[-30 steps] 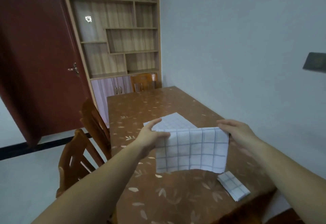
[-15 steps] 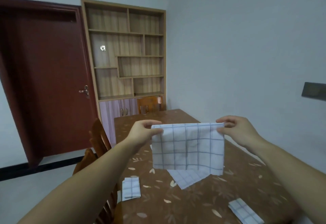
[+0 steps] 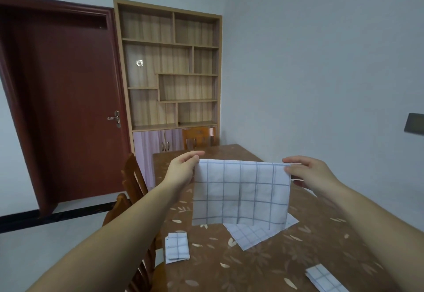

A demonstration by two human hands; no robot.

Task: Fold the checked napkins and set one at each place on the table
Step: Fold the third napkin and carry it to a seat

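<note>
The open napkin [image 3: 241,190] hangs like a curtain across the middle of the counter [image 3: 263,268], flat napkin [image 3: 252,237] under it. Bare surface runs between the folded napkin [image 3: 177,248] at the left edge and the second folded napkin [image 3: 323,279] near right. Chairs [image 3: 133,177] crowd the left, wall [image 3: 321,85] hugs the right.

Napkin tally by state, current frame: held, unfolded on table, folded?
Held napkin, pinched by left hand and right hand: 1
Unfolded napkin flat on the table: 1
Folded napkins, left edge and near right: 2
Total: 4
</note>
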